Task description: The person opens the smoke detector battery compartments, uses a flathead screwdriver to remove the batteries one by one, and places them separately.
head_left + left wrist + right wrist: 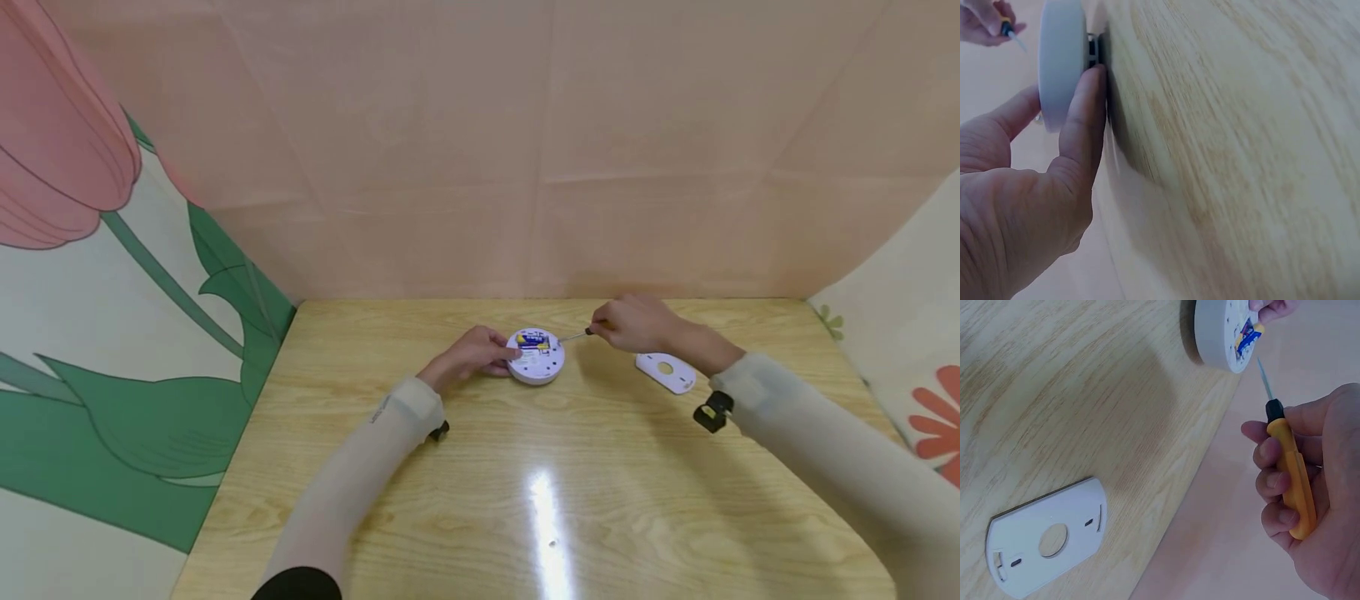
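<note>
Presently, both hands are occupied and well apart from each other over a light wood-grain tabletop [420, 500]. Left hand [477, 350]: pinches the rim of a round white plastic device [538, 367], thumb on the upper face, fingers at the side and underneath. Device location: near the far edge of the tabletop, between the hands, its face turned up. A blue-and-yellow cylindrical battery [533, 341] sits in a recess of that face; small dark holes dot the surface around it. Left wrist view shows a dark part on the device's underside, next to the tabletop; detail too small to identify.

Right hand [637, 323]: fingers curled round a screwdriver with a yellow-orange handle, black collar and slim metal shaft [1296, 478]. Shaft directed at the device; in the right wrist view the tip is near the rim with a visible gap.

Beside the right forearm, a flat white plastic plate with rounded ends [1082, 519] lies on the tabletop, well apart from the device. Features: round central hole, several narrow slots.

Surroundings: plain peach-coloured backdrop [420, 125] behind; large pink tulip print [60, 125] at left. Pale long sleeves [817, 450] cover both forearms.
</note>
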`<act>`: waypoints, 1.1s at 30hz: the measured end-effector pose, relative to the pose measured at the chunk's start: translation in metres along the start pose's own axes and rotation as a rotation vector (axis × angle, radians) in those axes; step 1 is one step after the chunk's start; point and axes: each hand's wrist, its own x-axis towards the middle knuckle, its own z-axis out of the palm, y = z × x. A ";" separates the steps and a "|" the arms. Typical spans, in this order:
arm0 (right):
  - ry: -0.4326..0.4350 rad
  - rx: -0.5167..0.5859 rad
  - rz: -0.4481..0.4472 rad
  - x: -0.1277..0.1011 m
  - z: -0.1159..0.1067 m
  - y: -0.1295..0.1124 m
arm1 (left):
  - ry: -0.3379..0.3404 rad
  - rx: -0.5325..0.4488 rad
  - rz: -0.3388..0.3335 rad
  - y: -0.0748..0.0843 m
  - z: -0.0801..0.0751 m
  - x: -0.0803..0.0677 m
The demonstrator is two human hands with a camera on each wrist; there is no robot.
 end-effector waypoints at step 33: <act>0.011 -0.093 -0.037 0.011 0.006 -0.014 | -0.029 -0.004 0.104 -0.010 -0.001 0.001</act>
